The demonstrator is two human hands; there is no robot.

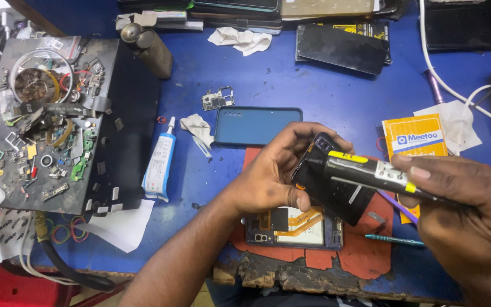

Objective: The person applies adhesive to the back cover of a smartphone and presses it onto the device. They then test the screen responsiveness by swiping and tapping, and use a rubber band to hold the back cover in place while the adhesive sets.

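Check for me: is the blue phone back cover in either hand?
No, the blue back cover lies on the table, beyond the left hand.

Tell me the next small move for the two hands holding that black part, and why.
Probably lower the battery toward the open phone below. The left hand and right hand both grip it in the air, and the phone lies open with its orange flex cable exposed directly underneath.
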